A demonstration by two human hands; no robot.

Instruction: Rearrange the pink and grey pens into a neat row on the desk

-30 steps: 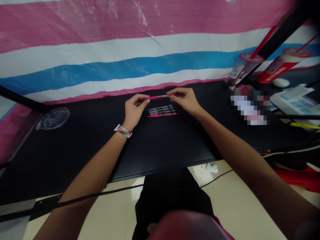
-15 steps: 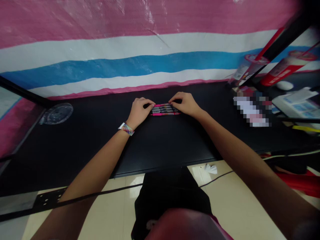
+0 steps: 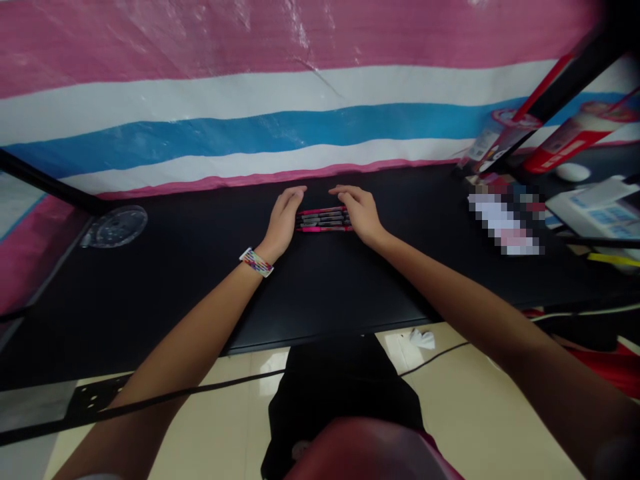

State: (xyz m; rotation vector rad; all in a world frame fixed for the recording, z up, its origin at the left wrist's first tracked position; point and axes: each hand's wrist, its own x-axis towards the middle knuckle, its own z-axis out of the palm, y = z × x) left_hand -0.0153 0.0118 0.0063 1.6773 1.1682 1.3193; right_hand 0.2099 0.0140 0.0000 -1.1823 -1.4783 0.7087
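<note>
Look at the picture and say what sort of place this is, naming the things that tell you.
Probably a small stall or shop counter: a black table set against a striped plastic tarp, packaged goods stacked at the right, and a row of pens squared up between the left hand and right hand.
</note>
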